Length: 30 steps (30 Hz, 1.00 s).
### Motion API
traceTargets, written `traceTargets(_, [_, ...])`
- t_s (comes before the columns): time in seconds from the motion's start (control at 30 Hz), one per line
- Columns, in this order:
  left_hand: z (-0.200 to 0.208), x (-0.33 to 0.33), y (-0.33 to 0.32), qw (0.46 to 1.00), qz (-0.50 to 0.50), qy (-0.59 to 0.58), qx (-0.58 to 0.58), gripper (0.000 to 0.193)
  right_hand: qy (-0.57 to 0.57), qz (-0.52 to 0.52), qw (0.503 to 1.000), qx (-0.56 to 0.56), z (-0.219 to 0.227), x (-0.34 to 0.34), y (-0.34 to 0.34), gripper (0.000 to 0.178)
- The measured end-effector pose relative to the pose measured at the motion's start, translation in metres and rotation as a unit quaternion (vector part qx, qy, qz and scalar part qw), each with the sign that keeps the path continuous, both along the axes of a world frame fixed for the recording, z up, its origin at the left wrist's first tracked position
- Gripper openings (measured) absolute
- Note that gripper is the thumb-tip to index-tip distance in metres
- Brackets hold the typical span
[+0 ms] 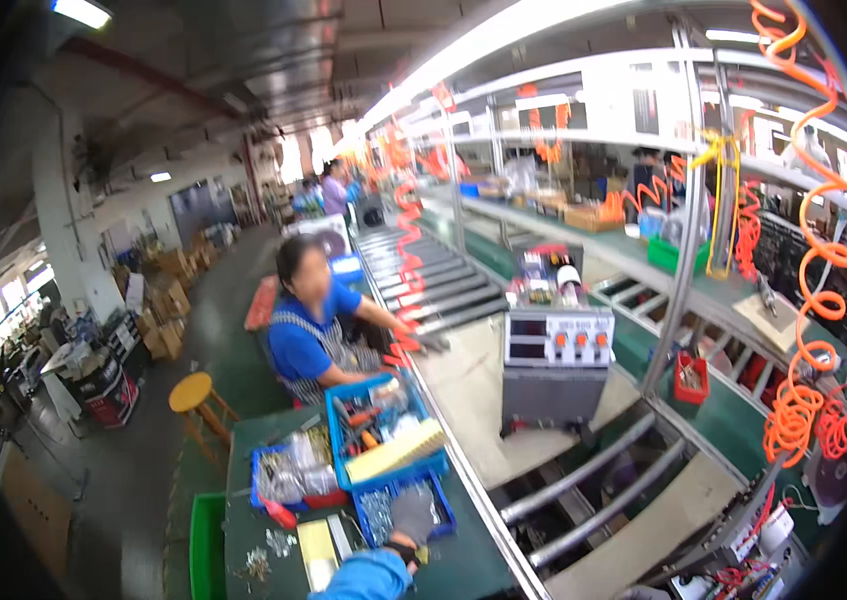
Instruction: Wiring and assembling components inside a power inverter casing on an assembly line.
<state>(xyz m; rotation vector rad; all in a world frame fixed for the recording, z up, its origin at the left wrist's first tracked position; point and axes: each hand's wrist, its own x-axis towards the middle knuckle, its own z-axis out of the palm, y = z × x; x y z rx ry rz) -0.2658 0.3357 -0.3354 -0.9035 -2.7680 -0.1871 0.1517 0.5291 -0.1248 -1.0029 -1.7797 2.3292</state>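
Observation:
My left hand [411, 515], in a grey glove with a blue sleeve behind it, reaches into a small blue bin [450, 522] of small metal parts. Its back faces up, and the fingertips are hidden among the contents, so I cannot see whether it grips any. Silvery screw-like pieces [375, 512] fill the bin's left side. At the bottom edge a dark grey shape [643, 593], possibly my gloved right hand, barely shows beside an open unit with wires [743, 555]; its fingers are not visible.
A larger blue bin [341, 440] with tools and a yellow strip stands behind. Left of it lies a bin of plastic bags [293, 468]. A grey device with orange knobs [557, 350] stands on the conveyor. Across from me sits a co-worker [318, 325]. Orange coiled hoses [811, 250] hang right.

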Motion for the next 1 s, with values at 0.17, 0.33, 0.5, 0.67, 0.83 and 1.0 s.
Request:
traceTargets(0.17, [-0.003,0.011,-0.017,0.961,0.114,-0.159,0.194,0.025,0.031,0.039,0.999,-0.013,-0.01,-0.024,0.001,0.023])
traceTargets(0.33, [-0.013,0.018,-0.024,0.915,0.131,-0.18,0.336,0.022,0.034,0.068,0.997,0.026,-0.03,-0.05,-0.004,0.022])
traceTargets(0.5, [0.012,0.054,0.006,0.861,0.122,-0.215,0.445,0.019,0.053,0.045,0.997,0.037,-0.057,-0.074,-0.005,0.018])
traceTargets(0.67, [0.081,0.15,0.06,0.697,-0.147,-0.533,0.456,0.021,0.113,-0.038,0.989,0.082,-0.068,-0.074,-0.005,0.02])
traceTargets(0.83, [0.117,0.22,0.1,0.546,-0.222,-0.708,0.388,0.026,0.121,-0.129,0.974,0.143,-0.062,-0.048,-0.004,0.025])
traceTargets(1.0, [0.125,0.243,0.118,0.533,-0.293,-0.723,0.328,0.025,0.09,-0.111,0.97,0.197,-0.043,-0.007,0.001,0.023])
